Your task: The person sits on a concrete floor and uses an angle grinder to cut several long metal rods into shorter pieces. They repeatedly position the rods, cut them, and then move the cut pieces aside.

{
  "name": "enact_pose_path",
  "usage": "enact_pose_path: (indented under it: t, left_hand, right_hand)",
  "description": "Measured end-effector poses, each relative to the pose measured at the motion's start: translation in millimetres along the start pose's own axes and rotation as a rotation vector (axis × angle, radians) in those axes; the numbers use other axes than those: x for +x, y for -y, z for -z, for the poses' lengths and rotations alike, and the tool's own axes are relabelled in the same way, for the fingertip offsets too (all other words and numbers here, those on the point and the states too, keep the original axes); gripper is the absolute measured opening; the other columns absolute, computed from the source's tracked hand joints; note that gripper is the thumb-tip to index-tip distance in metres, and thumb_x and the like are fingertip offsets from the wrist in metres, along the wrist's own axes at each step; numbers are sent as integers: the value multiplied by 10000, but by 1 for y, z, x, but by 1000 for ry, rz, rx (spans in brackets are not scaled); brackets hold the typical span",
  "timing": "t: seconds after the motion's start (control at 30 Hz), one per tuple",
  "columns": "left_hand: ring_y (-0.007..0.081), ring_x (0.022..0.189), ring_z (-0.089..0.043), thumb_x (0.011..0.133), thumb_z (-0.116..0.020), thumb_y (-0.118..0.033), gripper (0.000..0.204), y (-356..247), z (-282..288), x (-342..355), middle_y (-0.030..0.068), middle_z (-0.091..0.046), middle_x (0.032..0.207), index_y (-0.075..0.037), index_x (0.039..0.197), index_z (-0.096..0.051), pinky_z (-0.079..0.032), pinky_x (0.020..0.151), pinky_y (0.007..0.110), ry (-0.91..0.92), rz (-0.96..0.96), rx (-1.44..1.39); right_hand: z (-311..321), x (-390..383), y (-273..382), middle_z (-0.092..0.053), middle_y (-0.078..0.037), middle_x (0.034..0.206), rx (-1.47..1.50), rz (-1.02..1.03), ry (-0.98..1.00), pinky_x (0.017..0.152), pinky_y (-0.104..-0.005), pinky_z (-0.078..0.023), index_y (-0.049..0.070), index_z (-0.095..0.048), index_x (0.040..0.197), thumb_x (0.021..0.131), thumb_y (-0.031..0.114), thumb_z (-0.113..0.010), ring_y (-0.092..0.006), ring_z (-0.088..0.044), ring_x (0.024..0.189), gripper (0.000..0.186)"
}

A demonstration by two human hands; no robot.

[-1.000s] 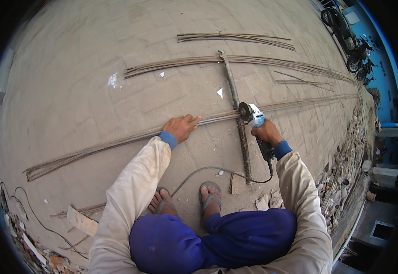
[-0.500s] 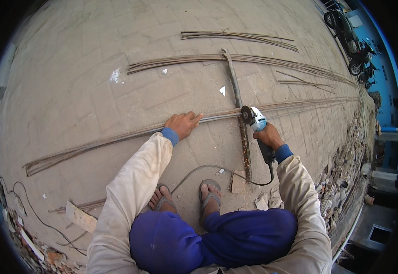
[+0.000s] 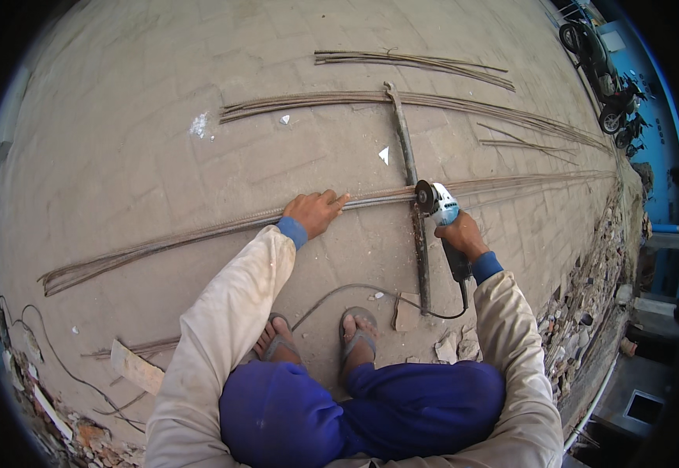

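Note:
A long bundle of steel reinforcing bars (image 3: 222,223) lies crosswise on the ground in front of me. My left hand (image 3: 316,212) grips the bundle left of the cut spot, palm down, one finger stretched along it. In my right hand (image 3: 462,236) is an angle grinder (image 3: 445,209), held by its dark body. The grinder's dark disc (image 3: 424,196) is at the bars, right where they cross a metal pipe (image 3: 420,265) lying lengthwise beneath them. Whether the disc is spinning I cannot tell.
Further off lie more bar bundles (image 3: 300,101). The grinder's black cord (image 3: 347,287) loops past my sandalled feet. A broken tile piece (image 3: 406,312) sits by the pipe's near end. Rubble (image 3: 581,327) lines the right side; motorbikes (image 3: 593,62) stand at far right.
Orange sparks that fell along the near part of the pipe no longer show. The scene has shifted slightly in view; both hands keep their grip, and the disc stays at the bars.

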State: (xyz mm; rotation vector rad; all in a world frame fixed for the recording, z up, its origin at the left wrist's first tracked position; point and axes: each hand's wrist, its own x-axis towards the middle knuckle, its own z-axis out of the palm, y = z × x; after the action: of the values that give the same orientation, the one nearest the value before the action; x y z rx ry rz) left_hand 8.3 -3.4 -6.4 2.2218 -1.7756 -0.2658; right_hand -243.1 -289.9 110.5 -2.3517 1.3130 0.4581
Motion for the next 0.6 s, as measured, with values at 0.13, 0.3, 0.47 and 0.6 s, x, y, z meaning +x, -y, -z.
enact_pose_path:
  t: [0.13,0.3,0.47,0.6]
  left_hand:
    - [263,955,-763,1058,-662,-298,474,-1,1,-1,92,-715,1239,-228,1524,-606,-650,734,404,-8,-11,11]
    - [267,967,-763,1052,-666,-304,486,-3,-3,1,102,-711,1248,-226,1527,-603,-650,738,402,-5,5,12]
    - [264,959,-762,1051,-667,-306,493,0,-3,0,102,-709,1245,-221,1532,-599,-651,734,391,12,-8,19]
    - [261,942,-762,1050,-671,-303,501,1,-3,0,103,-707,1241,-219,1538,-595,-653,723,388,1,-8,25]
  right_hand:
    - [7,10,3,-775,-271,1090,24,-47,73,922,-454,-583,-50,-729,1162,691,301,-840,-418,-755,1029,598]
    - [2,5,-4,-779,-263,1068,2,-11,46,916,-449,-583,-50,-733,1143,689,303,-841,-411,-758,1016,585]
    - [-5,5,-13,-777,-269,1078,-14,22,70,922,-452,-584,-45,-736,1143,685,305,-843,-419,-757,1021,587]
    - [-6,5,-13,-777,-272,1081,-12,15,74,922,-458,-586,-45,-735,1146,688,311,-845,-424,-758,1011,590]
